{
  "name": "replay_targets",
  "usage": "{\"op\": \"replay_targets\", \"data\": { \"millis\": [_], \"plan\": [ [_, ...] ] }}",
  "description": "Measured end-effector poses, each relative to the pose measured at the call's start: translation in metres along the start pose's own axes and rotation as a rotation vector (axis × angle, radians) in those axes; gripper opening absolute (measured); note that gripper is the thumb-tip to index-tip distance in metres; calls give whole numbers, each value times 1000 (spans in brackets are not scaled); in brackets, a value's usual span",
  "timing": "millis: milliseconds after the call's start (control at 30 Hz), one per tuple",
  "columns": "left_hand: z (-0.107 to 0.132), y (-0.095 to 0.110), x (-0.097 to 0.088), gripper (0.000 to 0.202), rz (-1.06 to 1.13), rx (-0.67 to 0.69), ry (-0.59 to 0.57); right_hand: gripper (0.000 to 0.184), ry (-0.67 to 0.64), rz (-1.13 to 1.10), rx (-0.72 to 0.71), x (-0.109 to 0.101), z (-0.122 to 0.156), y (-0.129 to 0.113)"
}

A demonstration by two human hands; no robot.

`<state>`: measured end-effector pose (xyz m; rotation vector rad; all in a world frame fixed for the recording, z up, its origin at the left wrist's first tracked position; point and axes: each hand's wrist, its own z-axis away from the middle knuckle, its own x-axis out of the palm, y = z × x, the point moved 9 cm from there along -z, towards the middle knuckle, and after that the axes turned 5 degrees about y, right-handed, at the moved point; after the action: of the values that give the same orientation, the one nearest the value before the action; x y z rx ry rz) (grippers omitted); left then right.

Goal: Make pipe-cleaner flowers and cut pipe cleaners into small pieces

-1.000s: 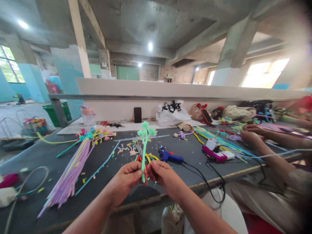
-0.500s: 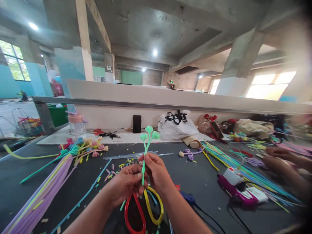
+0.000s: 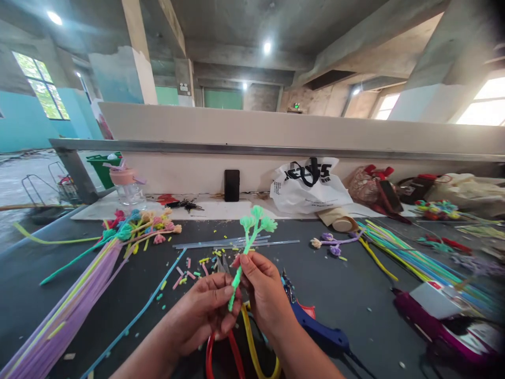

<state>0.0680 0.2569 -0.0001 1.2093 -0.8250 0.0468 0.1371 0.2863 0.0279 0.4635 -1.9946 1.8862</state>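
A mint-green fuzzy flower stem (image 3: 248, 243) with several small blooms at its top stands tilted in front of me. My right hand (image 3: 265, 287) pinches it midway between thumb and fingers. Lower down, my left hand (image 3: 211, 301) grips the same stem near its bottom end. Below and partly behind my hands lie scissors with one red handle (image 3: 225, 352) and one yellow handle (image 3: 258, 350); their metal blades show past my fingers. Beside my right hand rests a blue glue gun (image 3: 320, 327) with a cord.
Purple and yellow strips (image 3: 74, 305) with colourful blooms lie left. More strips (image 3: 398, 252) and a purple power strip (image 3: 418, 321) lie right. Clear sticks (image 3: 236, 242) and cut bits lie ahead. A phone (image 3: 232, 185), a plastic bag (image 3: 310, 184) and a cup (image 3: 128, 187) stand behind.
The view has tilted down and turned. The green stem leans further right in my two hands. The other person's hands at the right have left the view.
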Motion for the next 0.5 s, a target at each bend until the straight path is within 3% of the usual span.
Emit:
{"op": "replay_targets", "data": {
  "millis": [167,500],
  "plan": [
    [0,-9,4,13,36,-32,-30,28,19,40,9,-6,1,2],
    [3,-5,5,11,-2,22,121,27,17,27,-5,-8,1,6]
  ]
}}
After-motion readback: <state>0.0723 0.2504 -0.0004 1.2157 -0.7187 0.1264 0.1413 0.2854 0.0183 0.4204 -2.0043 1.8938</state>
